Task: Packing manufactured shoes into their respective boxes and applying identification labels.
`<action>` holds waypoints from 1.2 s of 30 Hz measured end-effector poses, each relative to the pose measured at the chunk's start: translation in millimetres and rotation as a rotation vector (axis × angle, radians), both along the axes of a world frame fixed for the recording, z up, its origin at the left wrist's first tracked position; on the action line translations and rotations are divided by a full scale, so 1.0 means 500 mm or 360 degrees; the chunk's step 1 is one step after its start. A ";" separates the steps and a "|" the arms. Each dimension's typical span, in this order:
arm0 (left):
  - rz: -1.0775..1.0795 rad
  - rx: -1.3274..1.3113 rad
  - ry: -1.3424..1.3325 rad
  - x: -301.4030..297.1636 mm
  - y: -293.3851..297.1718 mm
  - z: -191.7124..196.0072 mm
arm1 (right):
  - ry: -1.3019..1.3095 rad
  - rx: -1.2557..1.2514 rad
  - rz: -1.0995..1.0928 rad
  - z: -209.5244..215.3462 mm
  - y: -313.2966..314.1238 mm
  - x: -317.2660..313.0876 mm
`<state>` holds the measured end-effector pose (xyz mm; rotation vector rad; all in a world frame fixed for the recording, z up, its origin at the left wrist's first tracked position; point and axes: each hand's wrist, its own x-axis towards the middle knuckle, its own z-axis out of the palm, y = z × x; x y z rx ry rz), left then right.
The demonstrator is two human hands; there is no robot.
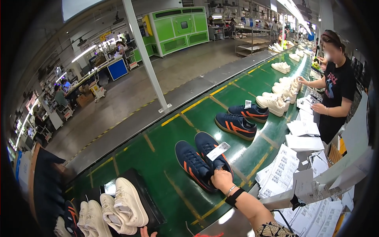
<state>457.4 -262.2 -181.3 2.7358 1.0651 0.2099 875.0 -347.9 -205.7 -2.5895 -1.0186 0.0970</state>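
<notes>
A pair of navy sneakers with orange stripes lies side by side on the green conveyor belt, toes pointing away from me. A white tag rests on the right shoe. My right hand reaches in from the lower right and grips the pair at the heels; a black band and a bracelet sit on its wrist. Only the fingertips of my left hand show at the bottom edge, close to cream sneakers on a black tray.
Farther along the belt lie a second navy pair and several white sneakers. A co-worker in a black T-shirt stands at the right. Stacks of printed label sheets cover the right-hand counter. A white pillar stands beyond the belt.
</notes>
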 end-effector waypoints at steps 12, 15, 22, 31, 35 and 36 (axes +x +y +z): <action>0.0000 0.0007 -0.0070 0.010 -0.002 0.000 | -0.0047 -0.0302 0.0031 0.033 0.011 0.151; 0.0096 0.0021 -0.0010 -0.001 -0.009 -0.005 | -0.0105 -0.0291 0.0033 0.049 0.001 0.189; 0.0120 0.0067 0.0000 0.003 -0.022 0.001 | 0.0158 -0.0324 -0.0388 -0.003 0.000 0.201; 0.0215 0.0072 0.0084 0.032 -0.020 -0.004 | -0.0345 -0.0136 -0.0478 -0.011 -0.007 0.184; 0.0427 0.0175 0.0066 -0.011 -0.052 -0.014 | -0.0780 -0.0019 0.0061 0.008 0.003 0.105; 0.0447 0.0281 0.0030 0.005 -0.071 0.011 | -0.0780 0.0048 0.0189 0.009 -0.007 0.091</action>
